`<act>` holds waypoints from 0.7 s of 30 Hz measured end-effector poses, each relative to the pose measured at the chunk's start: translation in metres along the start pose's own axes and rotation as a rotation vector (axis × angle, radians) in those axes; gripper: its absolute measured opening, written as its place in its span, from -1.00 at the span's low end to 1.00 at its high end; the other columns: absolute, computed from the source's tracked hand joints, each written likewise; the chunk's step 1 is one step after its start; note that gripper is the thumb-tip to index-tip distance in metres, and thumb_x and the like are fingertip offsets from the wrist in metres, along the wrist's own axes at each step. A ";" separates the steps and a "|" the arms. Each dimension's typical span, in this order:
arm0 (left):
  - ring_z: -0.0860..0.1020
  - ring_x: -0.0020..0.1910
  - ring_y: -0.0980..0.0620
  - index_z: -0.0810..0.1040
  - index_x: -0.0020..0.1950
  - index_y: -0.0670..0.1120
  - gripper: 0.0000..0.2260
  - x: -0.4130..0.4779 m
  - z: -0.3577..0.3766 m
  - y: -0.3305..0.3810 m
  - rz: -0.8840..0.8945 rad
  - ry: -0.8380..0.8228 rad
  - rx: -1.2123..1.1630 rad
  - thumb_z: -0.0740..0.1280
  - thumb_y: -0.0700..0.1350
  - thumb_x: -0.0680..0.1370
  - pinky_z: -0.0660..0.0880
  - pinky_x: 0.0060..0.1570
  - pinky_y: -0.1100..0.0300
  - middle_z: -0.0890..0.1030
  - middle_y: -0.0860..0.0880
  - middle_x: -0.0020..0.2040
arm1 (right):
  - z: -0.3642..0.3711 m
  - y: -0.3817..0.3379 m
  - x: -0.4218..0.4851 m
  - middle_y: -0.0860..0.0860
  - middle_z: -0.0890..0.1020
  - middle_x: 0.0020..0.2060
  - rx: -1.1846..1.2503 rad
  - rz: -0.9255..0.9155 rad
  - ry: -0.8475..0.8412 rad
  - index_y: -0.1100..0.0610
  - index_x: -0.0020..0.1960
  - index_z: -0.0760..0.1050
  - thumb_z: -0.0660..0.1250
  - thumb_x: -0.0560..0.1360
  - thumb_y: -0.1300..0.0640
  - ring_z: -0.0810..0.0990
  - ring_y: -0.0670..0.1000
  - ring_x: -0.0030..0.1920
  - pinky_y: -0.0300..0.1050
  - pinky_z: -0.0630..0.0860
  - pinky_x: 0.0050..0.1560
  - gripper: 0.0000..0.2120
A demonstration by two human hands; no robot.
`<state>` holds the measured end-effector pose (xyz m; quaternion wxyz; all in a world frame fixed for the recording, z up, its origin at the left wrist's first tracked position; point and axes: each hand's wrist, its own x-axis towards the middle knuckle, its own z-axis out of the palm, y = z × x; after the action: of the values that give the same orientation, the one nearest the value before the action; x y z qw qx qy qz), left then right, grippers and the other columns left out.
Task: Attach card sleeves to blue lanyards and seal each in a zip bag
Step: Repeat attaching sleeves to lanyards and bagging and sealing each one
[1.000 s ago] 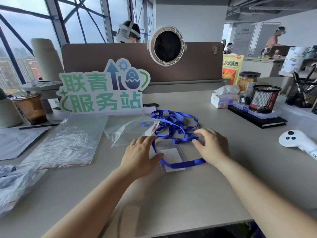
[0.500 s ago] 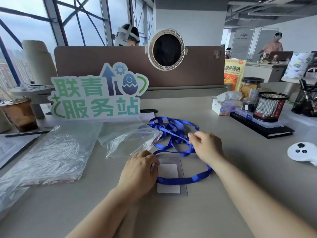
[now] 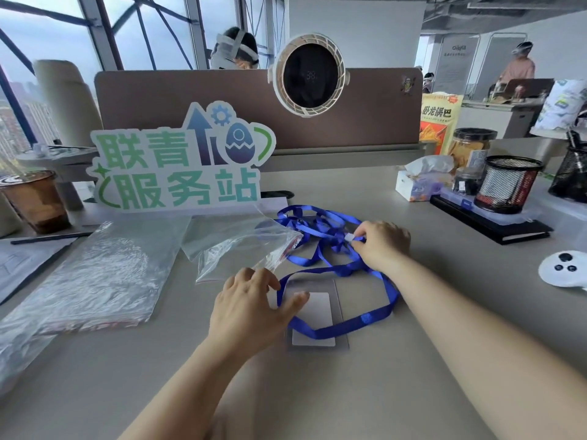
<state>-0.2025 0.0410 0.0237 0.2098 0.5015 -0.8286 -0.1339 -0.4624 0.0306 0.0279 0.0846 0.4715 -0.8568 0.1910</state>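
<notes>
The right hand's (image 3: 382,246) fingers (image 3: 360,231) are now pinching a small white clip (image 3: 349,238) at the end of a blue lanyard (image 3: 365,320); half a second ago they were only lying on the strap. The left hand (image 3: 251,309) is pressing its thumb flat on the card sleeve (image 3: 317,309), its other fingers loosely bent and holding nothing, where before the hand was curled at the sleeve's edge. By the look of it, the attaching step is just beginning: clip found, sleeve pinned down, the two not yet joined. The lanyard's loop is lying across the sleeve just below the left thumb and running up under the right wrist. Just beyond the right fingers, more lanyards (image 3: 317,227) are lying tangled and may drag along with the clip. Beside the left fingers, a zip bag (image 3: 235,246) is waiting on the tabletop (image 3: 349,392), with a stack of bags (image 3: 95,274) farther left.
</notes>
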 end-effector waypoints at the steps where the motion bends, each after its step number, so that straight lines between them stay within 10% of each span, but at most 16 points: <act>1: 0.40 0.23 0.03 0.46 0.10 0.14 -0.54 0.000 0.001 -0.001 -0.002 -0.039 -0.004 0.21 0.41 0.38 0.33 0.19 0.18 0.46 0.10 0.13 | -0.004 0.002 -0.001 -0.03 0.61 0.04 0.058 0.008 0.048 -0.06 0.03 0.53 0.28 0.49 -0.06 0.53 0.10 0.11 -0.07 0.34 0.10 -0.84; 10: 0.39 0.26 -0.02 0.40 0.25 0.13 -0.57 -0.004 0.006 -0.010 0.008 -0.062 -0.065 0.25 0.28 0.46 0.33 0.25 0.10 0.52 0.14 0.19 | -0.050 -0.004 -0.054 -0.02 0.66 -0.08 0.612 -0.107 0.439 0.13 0.02 0.54 0.33 0.50 0.07 0.60 0.01 -0.01 -0.02 0.45 0.09 -0.84; 15: 0.43 0.27 0.02 0.45 0.19 0.18 -0.76 -0.001 0.008 -0.014 0.073 -0.089 -0.152 0.16 -0.05 0.57 0.32 0.26 0.03 0.56 0.23 0.18 | -0.054 0.004 -0.073 -0.10 0.62 -0.05 0.860 -0.003 0.304 0.07 0.03 0.52 0.31 0.51 0.05 0.56 -0.08 0.03 -0.13 0.45 0.11 -0.87; 21: 0.33 0.32 0.02 0.38 0.28 0.21 -0.71 -0.007 0.011 0.005 0.146 -0.149 -0.020 0.15 0.10 0.55 0.19 0.20 0.08 0.54 0.16 0.22 | -0.079 0.010 -0.055 0.03 0.63 -0.09 0.981 0.119 0.059 0.06 -0.08 0.50 0.37 0.47 0.14 0.57 -0.02 -0.07 -0.20 0.42 -0.04 -0.95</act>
<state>-0.2090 0.0495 0.0151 0.1620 0.4264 -0.8748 -0.1636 -0.4442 0.1103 0.0801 -0.1342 0.4004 -0.6887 0.5894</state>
